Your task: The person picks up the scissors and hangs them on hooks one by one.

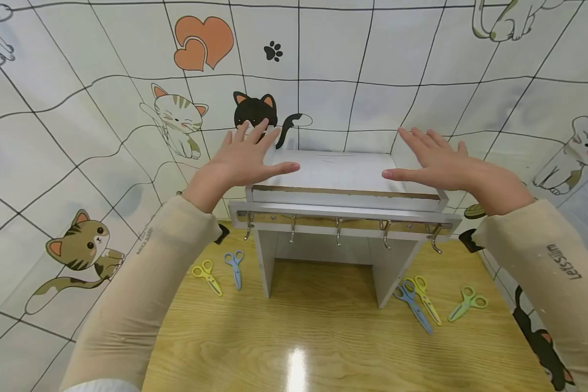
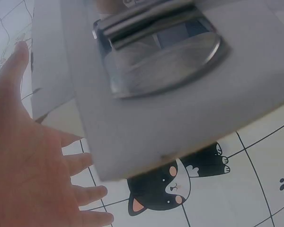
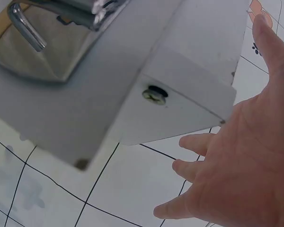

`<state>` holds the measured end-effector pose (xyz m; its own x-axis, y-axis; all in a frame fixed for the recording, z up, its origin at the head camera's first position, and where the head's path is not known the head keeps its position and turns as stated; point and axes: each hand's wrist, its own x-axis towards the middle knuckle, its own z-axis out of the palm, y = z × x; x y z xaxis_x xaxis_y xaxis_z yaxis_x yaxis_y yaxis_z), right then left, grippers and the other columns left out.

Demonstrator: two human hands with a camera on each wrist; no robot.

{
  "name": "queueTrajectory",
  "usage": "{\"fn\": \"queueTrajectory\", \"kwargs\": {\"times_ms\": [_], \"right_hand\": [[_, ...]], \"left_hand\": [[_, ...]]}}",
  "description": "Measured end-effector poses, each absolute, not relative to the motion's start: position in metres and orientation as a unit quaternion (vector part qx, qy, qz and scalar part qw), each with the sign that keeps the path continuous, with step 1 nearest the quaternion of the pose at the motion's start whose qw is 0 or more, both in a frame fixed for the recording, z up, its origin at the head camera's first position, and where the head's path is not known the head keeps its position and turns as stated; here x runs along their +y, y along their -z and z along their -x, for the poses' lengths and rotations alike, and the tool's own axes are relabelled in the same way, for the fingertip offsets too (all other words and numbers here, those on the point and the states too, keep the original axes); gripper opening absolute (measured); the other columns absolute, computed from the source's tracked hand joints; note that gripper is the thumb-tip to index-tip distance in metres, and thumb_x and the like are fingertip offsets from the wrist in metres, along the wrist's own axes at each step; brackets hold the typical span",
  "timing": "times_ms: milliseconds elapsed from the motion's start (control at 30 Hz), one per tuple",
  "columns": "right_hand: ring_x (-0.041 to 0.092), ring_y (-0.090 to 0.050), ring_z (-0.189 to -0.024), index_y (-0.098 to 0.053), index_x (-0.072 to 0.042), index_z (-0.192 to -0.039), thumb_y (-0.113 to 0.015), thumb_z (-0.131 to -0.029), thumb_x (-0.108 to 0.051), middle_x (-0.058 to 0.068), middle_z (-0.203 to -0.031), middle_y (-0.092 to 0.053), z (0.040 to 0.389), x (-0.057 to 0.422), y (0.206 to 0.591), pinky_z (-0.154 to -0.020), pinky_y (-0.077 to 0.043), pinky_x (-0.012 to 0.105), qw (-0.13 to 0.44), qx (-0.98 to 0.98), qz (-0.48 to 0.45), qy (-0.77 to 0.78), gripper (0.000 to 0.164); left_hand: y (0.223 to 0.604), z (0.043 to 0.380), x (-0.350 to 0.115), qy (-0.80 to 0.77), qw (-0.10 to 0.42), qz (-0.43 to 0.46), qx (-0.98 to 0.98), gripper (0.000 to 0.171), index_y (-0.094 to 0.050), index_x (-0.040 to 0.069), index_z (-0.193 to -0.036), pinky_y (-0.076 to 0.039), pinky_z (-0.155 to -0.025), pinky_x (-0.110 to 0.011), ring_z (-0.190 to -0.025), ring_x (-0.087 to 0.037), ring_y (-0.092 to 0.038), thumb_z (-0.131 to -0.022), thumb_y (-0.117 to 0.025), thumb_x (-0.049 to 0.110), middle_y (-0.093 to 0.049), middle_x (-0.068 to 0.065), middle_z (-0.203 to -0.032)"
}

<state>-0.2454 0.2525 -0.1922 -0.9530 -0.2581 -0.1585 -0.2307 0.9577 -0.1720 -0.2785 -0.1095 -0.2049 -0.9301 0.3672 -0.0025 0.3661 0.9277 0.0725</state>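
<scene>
A white shelf unit [image 1: 348, 201] stands on the wooden table, with a row of several metal hooks [image 1: 338, 231] along its front rail. Over its left end my left hand [image 1: 247, 158] is held with spread, straight fingers and nothing in it. My right hand [image 1: 433, 160] mirrors it at the right end, thumb pointing inward, fingers straight. In the left wrist view, the left hand [image 2: 38, 165] is beside the white panel's edge. The right wrist view has the right hand [image 3: 246, 161] beside a white corner with a screw [image 3: 155, 95] in it.
On the table [image 1: 294, 337], yellow scissors [image 1: 207, 277] and blue scissors [image 1: 234, 269] lie left of the unit. To its right are blue scissors [image 1: 413, 306], yellow scissors [image 1: 427, 299] and green scissors [image 1: 467, 303]. Cat-patterned sheeting [image 1: 333, 98] surrounds the table.
</scene>
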Motion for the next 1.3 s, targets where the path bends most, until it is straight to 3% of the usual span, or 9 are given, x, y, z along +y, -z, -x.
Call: {"fn": "queueTrajectory", "kwargs": {"times_ms": [400,800,1000,1300], "right_hand": [[0.05,0.017,-0.15,0.02,-0.024,-0.158,-0.043,-0.091,-0.075,0.019,-0.165,0.019,0.241,0.263,0.197,-0.103,0.008,0.088,0.077,0.986,0.125,0.075,0.104],[0.051,0.016,-0.15,0.018,-0.023,-0.158,-0.045,-0.093,-0.071,0.02,-0.166,0.017,0.233,0.28,0.205,-0.102,0.007,0.089,0.068,0.986,0.119,0.096,0.102],[0.049,0.018,-0.15,0.017,-0.021,-0.158,-0.045,-0.094,-0.069,0.019,-0.166,0.016,0.231,0.291,0.209,-0.102,0.009,0.088,0.06,0.986,0.115,0.109,0.101],[0.053,0.017,-0.148,0.017,-0.016,-0.158,-0.044,-0.096,-0.066,0.024,-0.164,0.017,0.228,0.309,0.215,-0.103,0.008,0.088,0.07,0.985,0.101,0.121,0.1]], "left_hand": [[0.205,0.271,-0.122,-0.047,-0.017,-0.188,0.981,0.095,-0.005,0.027,-0.162,-0.001,-0.126,-0.063,-0.156,-0.039,0.007,-0.089,-0.036,0.081,0.007,-0.003,-0.17],[0.203,0.241,-0.138,-0.071,-0.069,-0.204,0.974,0.096,-0.011,0.023,-0.162,-0.005,-0.128,-0.059,-0.156,-0.039,-0.001,-0.09,-0.042,0.078,0.001,-0.002,-0.17],[0.206,0.223,-0.144,-0.082,-0.096,-0.209,0.97,0.09,-0.013,0.022,-0.161,-0.011,-0.128,-0.058,-0.156,-0.038,-0.008,-0.093,-0.046,0.071,-0.006,-0.004,-0.17],[0.209,0.19,-0.149,-0.137,-0.16,-0.216,0.953,0.076,-0.032,0.017,-0.157,-0.026,-0.124,-0.056,-0.154,-0.032,-0.021,-0.096,-0.058,0.054,-0.023,-0.004,-0.167]]}}
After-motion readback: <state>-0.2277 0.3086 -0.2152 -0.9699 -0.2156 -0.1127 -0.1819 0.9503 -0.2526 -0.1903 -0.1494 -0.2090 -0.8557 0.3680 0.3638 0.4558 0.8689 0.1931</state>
